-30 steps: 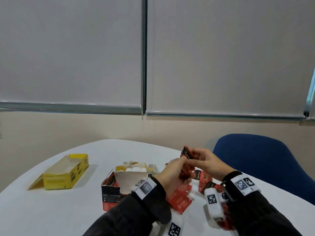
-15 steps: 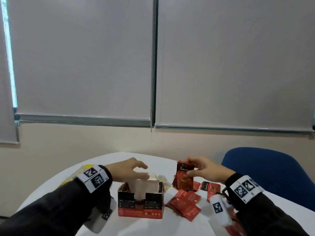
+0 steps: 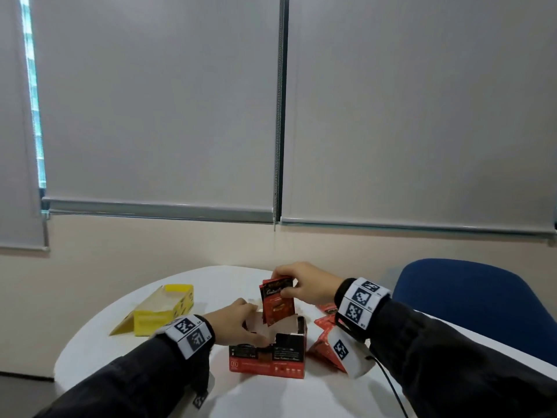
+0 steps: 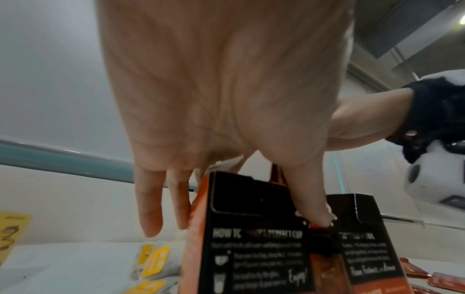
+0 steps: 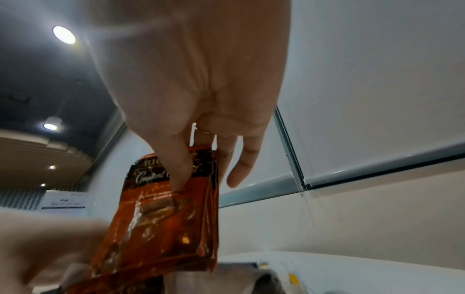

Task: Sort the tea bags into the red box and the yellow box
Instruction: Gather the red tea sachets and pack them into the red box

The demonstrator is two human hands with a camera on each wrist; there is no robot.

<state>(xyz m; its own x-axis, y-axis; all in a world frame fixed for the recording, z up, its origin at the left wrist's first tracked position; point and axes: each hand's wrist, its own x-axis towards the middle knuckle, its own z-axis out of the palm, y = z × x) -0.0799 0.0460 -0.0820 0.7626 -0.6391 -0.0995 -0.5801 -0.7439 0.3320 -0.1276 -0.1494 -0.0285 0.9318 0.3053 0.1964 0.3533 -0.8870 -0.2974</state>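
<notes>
The red box (image 3: 268, 356) stands open near the table's front. My left hand (image 3: 251, 327) grips its left end; in the left wrist view the thumb (image 4: 312, 208) lies on the near wall of the red box (image 4: 251, 250) and the fingers (image 4: 176, 199) reach down the side. My right hand (image 3: 284, 286) pinches a small stack of red tea bags (image 3: 277, 301) upright just above the box's opening; the thumb (image 5: 176, 169) presses the stack of red tea bags (image 5: 163, 218). The yellow box (image 3: 162, 312) lies open on its side at the left.
More red tea bags (image 3: 322, 336) lie loose on the white round table (image 3: 126, 351) right of the red box. Yellow-tagged tea bags (image 4: 153, 260) lie left of it. A blue chair (image 3: 482, 312) stands at the table's right edge.
My left hand dropped from hovering over the red box and now grips it. My right hand carried the stack of red tea bags leftward to above the box's opening.
</notes>
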